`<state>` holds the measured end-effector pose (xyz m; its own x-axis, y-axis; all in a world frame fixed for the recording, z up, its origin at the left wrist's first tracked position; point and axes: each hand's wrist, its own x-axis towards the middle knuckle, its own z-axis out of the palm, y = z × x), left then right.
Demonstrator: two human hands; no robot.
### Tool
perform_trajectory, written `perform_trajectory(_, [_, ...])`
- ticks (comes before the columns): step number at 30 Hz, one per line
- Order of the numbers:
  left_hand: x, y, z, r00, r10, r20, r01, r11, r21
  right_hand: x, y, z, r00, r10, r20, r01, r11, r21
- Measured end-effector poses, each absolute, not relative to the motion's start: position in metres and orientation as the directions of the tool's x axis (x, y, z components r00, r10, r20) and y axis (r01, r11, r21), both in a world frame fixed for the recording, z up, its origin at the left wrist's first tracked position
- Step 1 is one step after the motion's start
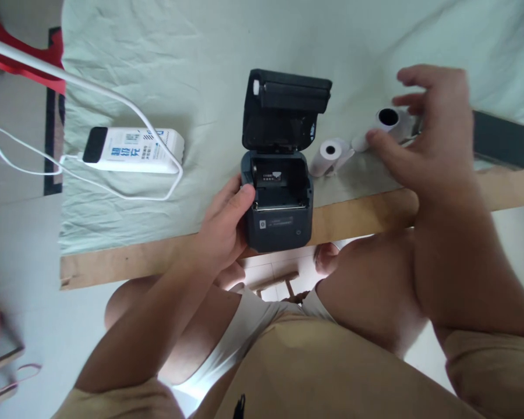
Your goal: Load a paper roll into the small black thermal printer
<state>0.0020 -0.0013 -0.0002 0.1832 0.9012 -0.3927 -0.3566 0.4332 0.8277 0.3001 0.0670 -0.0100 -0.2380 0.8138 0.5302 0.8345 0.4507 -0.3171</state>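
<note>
left hand (225,224) gripping dark printer (277,198), lid up, bay empty

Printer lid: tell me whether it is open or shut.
Open: the lid stands tipped back above the printer, exposing the paper bay.

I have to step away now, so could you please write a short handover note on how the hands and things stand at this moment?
Left hand: grip closed on the left side of the small dark printer, steadying it at the table edge.
Right hand: open, fingers spread over a paper roll, thumb touching it; not gripped.
A second paper roll lies just right of the printer.
Done: printer lid is up, paper bay looks empty.
Left: no roll is in the bay; lid not closed.
</note>
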Motion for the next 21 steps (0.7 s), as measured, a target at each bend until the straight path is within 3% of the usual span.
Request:
perform_trajectory(3, [0.003,0.0,0.0,0.187,0.899,-0.396,-0.363,0.438,0.822,0.3,0.076,-0.016,-0.179,0.922,0.342,0.91,0.288,-0.3])
perform_trajectory(6, [0.004,0.0,-0.002,0.182,0.908,-0.376,-0.382,0.418,0.824,0.288,0.074,-0.012,-0.07,0.955,0.287,0.943,0.157,-0.294])
perform_trajectory(12, [0.003,0.0,-0.007,0.154,0.927,-0.343,-0.417,0.375,0.828,0.278,0.064,-0.007,-0.042,0.959,0.279,0.857,0.178,-0.484])
perform_trajectory(18, [0.004,0.001,-0.004,0.163,0.922,-0.352,-0.409,0.387,0.826,0.282,0.071,-0.014,-0.129,0.952,0.277,0.895,0.232,-0.381])
perform_trajectory(21, [0.003,0.001,-0.004,0.166,0.918,-0.361,-0.418,0.397,0.818,0.28,0.068,-0.009,-0.026,0.95,0.31,0.876,0.171,-0.451])
